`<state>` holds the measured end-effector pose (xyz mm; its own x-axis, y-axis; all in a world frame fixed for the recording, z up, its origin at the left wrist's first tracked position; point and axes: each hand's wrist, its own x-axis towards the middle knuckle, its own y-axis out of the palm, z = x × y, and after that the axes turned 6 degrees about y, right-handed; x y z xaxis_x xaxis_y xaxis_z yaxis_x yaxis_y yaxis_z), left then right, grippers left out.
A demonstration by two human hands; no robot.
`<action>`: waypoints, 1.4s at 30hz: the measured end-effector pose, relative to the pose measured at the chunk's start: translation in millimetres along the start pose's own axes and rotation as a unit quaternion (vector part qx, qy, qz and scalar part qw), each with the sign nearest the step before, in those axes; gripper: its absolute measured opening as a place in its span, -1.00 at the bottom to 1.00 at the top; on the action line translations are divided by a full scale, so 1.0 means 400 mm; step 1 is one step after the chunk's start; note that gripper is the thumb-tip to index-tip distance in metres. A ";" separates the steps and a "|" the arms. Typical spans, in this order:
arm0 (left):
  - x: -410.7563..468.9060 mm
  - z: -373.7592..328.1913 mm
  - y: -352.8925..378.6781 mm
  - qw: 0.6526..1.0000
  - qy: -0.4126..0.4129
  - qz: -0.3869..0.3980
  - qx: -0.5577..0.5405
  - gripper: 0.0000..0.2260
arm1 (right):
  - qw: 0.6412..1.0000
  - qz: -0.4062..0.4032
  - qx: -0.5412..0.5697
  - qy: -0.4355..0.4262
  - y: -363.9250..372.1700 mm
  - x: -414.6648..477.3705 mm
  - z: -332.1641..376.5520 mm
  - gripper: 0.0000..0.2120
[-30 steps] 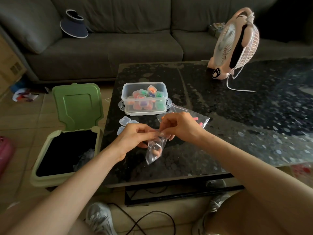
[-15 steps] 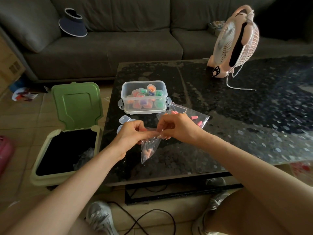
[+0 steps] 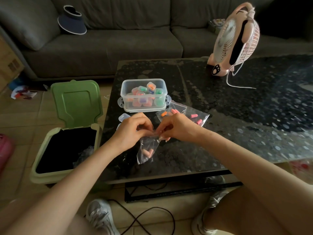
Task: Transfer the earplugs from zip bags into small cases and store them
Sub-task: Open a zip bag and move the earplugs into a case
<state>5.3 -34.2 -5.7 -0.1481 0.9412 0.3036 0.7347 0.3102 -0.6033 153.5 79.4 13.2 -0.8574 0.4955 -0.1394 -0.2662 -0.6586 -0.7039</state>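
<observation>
Earplugs (image 3: 147, 152), two pinkish-orange ones as far as can be told, lie at the bottom of one small clear zip bag (image 3: 146, 145) that hangs above the near part of the bench (image 3: 237, 119). Both hands hold this bag by its top edge. The left hand (image 3: 133, 131) pinches the left end and the right hand (image 3: 177, 128) pinches the right end, and the two hands nearly touch. The fingers (image 3: 146, 127) of the left hand are curled in tight, thumb against fingertips, with the plastic between them. The right hand's fingers are closed just as narrowly on the same strip. Whether the bag's mouth is sealed or parted cannot be told.

Just behind the right hand, more bags (image 3: 188, 114) lie flat on the bench, overlapping so that their number is unclear. At least four loose plugs, orange and pink, show inside them. Beyond the left hand sit two empty small cases (image 3: 124, 117), the nearer one half hidden by the hand. Behind these stands one clear storage box (image 3: 144, 107), open at the top, with a heap of filled cases (image 3: 150, 85) too overlapped to count.

One pink fan (image 3: 237, 39) stands at the far side of the bench. One green bin (image 3: 67, 146), lid raised, sits on the floor to the left. One dark visor (image 3: 72, 21) lies on the sofa (image 3: 118, 44).
</observation>
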 end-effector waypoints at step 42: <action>-0.015 0.001 0.022 0.832 -0.376 -0.117 -0.390 -0.91 | 0.987 -0.026 0.158 0.023 -0.033 -0.016 -0.044 -0.72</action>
<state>12.4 -37.1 -13.2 -0.5045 0.7756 -0.3793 0.7907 0.5915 0.1580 170.0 95.0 11.3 -0.8206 0.5527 -0.1452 -0.4387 -0.7721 -0.4597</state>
